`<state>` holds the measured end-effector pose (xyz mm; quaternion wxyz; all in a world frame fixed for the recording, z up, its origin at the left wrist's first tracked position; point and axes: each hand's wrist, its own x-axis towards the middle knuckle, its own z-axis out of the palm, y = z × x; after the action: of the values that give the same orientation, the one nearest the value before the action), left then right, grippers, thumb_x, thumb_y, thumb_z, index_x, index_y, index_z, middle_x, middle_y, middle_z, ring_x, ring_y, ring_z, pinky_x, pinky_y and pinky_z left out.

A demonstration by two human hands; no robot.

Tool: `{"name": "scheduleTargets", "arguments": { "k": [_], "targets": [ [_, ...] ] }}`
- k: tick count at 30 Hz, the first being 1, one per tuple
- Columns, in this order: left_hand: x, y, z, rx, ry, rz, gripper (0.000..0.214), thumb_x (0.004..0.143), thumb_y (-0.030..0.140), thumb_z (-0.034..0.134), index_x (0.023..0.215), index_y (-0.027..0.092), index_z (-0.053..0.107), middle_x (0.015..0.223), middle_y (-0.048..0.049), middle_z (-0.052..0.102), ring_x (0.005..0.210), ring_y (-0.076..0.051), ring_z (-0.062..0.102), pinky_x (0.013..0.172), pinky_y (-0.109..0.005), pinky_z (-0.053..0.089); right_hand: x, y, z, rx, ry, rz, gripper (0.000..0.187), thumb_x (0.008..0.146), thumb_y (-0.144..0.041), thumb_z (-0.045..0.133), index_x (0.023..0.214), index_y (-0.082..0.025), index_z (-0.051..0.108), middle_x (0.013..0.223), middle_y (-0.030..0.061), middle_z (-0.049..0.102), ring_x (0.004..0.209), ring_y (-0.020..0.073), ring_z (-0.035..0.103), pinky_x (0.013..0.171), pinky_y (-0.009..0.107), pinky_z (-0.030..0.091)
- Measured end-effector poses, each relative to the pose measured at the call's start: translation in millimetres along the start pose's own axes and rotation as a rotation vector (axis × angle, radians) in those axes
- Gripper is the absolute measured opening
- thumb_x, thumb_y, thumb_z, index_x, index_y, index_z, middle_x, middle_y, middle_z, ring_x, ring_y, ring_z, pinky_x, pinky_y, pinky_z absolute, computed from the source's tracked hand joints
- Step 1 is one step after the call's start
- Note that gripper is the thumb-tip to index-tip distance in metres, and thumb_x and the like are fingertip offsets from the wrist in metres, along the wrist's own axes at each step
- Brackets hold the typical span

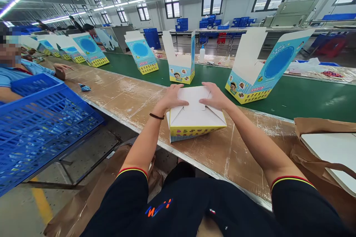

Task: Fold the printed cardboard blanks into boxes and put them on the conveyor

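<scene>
A cardboard box (198,115) rests in front of me on the brown-covered table edge, its white folded flaps facing up and a yellow printed band along the near side. My left hand (174,98) holds its far left corner, thumb lying on the white flaps. On the far right corner, my right hand (214,96) grips in the same way, thumb pointing inward. The fingertips of both hands are partly hidden behind the box's far edge. Just beyond stand an open-topped box (180,73) and, to the right, another open box (250,85) with raised flaps.
A green conveyor belt (289,100) runs across, carrying several printed boxes leftward into the distance. Flat white cardboard (328,148) lies in brown paper at right. A blue crate (47,118) stands at left beside a seated co-worker (33,68). A white bottle (202,53) stands beyond the belt.
</scene>
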<state>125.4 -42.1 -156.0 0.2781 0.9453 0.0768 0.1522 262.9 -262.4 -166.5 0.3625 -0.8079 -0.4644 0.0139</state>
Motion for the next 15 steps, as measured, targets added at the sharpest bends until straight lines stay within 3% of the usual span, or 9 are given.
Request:
{"name": "scheduleTargets", "arguments": {
  "k": [2,8,12,15],
  "targets": [
    [5,2,0.5,0.117,-0.066,0.002,0.097,0.051,0.053,0.092,0.137,0.023,0.058,0.136,-0.0158,0.058,0.134,-0.046,0.045,0.118,-0.059,0.033,2,-5,0,-0.156,-0.045,0.06,0.092,0.074,-0.042,0.08,0.157,-0.02,0.045,0.161,0.0176,0.04,0.145,0.0405,0.039,0.118,0.059,0.039],
    [4,9,6.2,0.266,-0.076,-0.004,0.103,0.047,0.051,0.094,0.14,0.026,0.056,0.138,-0.0171,0.059,0.132,-0.049,0.045,0.117,-0.064,0.027,4,-8,5,-0.318,-0.06,0.089,0.087,0.073,-0.046,0.082,0.152,-0.027,0.049,0.152,0.0168,0.045,0.132,0.0434,0.049,0.108,0.063,0.046],
    [1,13,7.8,0.118,-0.044,-0.019,0.086,0.068,0.06,0.079,0.141,0.02,0.058,0.14,-0.0186,0.059,0.138,-0.045,0.044,0.119,-0.059,0.028,7,3,4,-0.084,0.017,0.05,0.081,0.082,-0.054,0.074,0.151,-0.019,0.05,0.156,0.0177,0.044,0.145,0.0392,0.041,0.124,0.057,0.032],
    [-3,14,5.4,-0.03,0.056,-0.017,0.069,0.078,0.058,0.069,0.134,0.018,0.063,0.138,-0.0158,0.063,0.139,-0.039,0.046,0.123,-0.053,0.028,4,11,7,0.332,0.177,0.194,0.077,0.095,-0.068,0.052,0.154,-0.02,0.043,0.165,0.0158,0.035,0.154,0.0295,0.034,0.126,0.045,0.033]
  ]
}}
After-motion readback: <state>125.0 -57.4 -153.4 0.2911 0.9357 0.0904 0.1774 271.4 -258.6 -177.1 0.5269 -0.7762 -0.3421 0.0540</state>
